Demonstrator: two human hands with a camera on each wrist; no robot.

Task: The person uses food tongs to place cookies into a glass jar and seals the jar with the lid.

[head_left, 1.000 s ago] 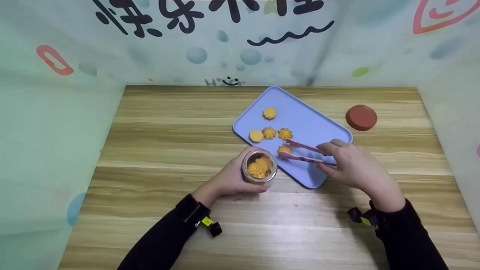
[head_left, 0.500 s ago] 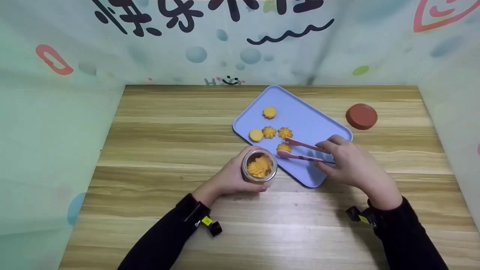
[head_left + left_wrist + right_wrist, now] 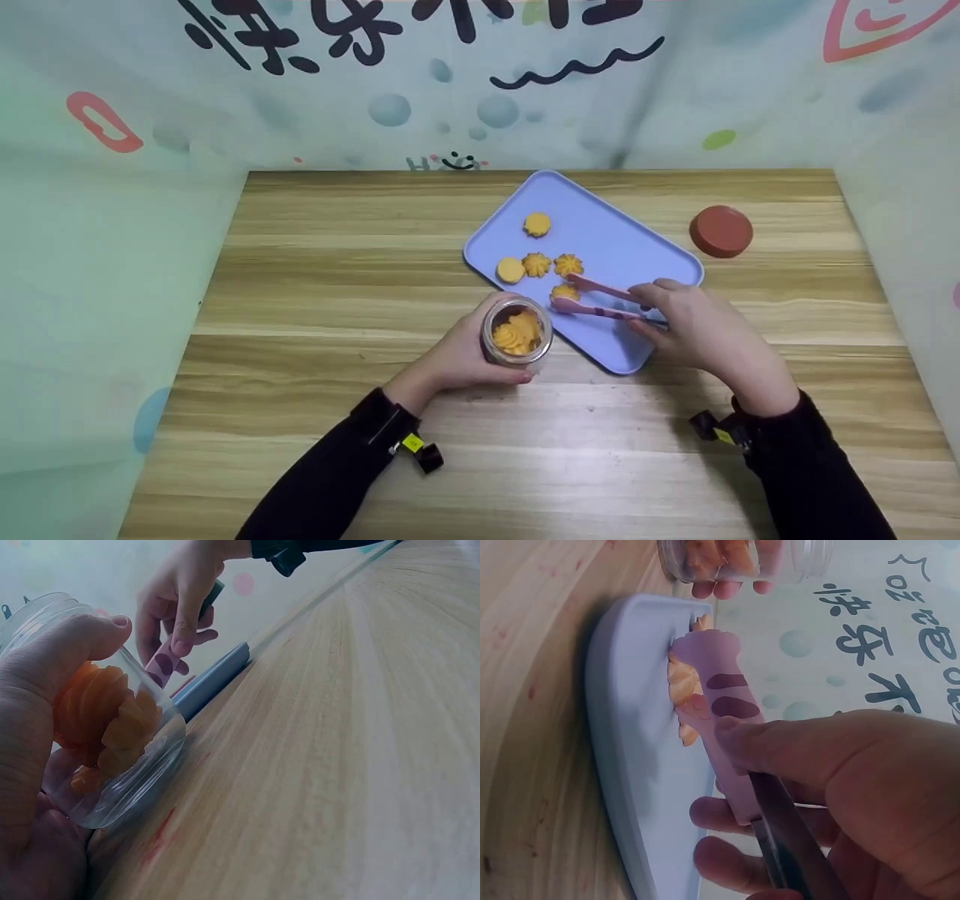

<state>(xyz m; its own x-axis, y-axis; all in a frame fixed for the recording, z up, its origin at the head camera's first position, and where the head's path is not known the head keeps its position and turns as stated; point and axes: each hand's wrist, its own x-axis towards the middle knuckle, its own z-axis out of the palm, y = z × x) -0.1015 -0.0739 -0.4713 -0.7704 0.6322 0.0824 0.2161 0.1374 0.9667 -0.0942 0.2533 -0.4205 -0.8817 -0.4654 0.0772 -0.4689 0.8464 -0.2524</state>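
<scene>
Nearest the person, the left hand [image 3: 459, 358] wraps around a clear jar [image 3: 517, 339] that stands upright on the wooden table [image 3: 315, 300], just off the near edge of the blue tray [image 3: 630, 247]; the left wrist view shows thumb and fingers curled around the glass, with several orange cookies already inside. To its right and slightly farther out, the right hand [image 3: 694, 330] clenches the pink tongs [image 3: 600, 298] by their rear end, thumb pressed on the upper arm as the right wrist view shows. The tongs' long axis runs from the hand leftward and a little away, towards the jar side of the tray, and their two paw-shaped tips straddle the nearest cookie [image 3: 565, 292], which lies flat on the tray. That cookie sits ahead of the tips along the tongs' own line, with the jar's mouth only a short way to the near left of it. Whether the tips already pinch the cookie I cannot tell. Farther on lie three more cookies in a row and one beyond them, and well apart at the far right a red lid [image 3: 721, 231] rests on the table
</scene>
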